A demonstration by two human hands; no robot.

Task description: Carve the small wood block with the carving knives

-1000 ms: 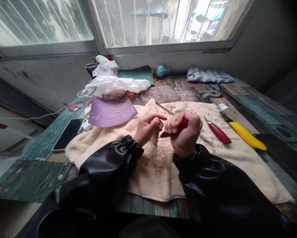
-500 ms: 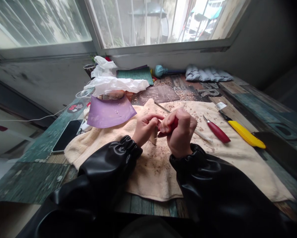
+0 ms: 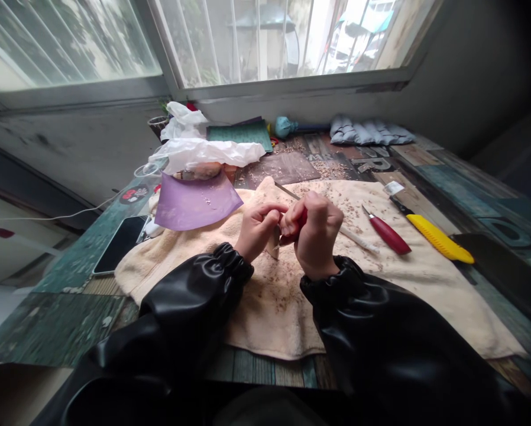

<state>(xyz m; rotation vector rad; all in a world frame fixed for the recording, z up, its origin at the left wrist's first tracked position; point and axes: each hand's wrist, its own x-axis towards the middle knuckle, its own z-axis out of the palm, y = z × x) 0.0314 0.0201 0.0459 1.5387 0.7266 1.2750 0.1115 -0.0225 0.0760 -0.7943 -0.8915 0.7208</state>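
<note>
My left hand (image 3: 257,231) is closed around a small pale piece of wood (image 3: 272,246), whose lower end shows below the fingers. Against it, at the fingertips, my right hand (image 3: 317,236) grips a red-handled carving knife (image 3: 303,219); its blade is mostly hidden. Both hands meet above a cream towel (image 3: 287,331) sprinkled with wood shavings. Behind the right hand a thin rod (image 3: 356,238) lies across the towel, partly covered. Farther right rests another red-handled knife (image 3: 387,234), its short blade pointing away from me.
A yellow-handled cutter (image 3: 440,238) lies at the towel's right edge. To the left are a purple sheet (image 3: 197,204) and a phone (image 3: 118,245). White plastic bags (image 3: 212,152), a green mat (image 3: 241,135) and a grey puffy packet (image 3: 372,131) line the back.
My right hand has shifted slightly left and turned a little at the wood, with the knife still in it. My left hand keeps its hold, almost unmoved.
</note>
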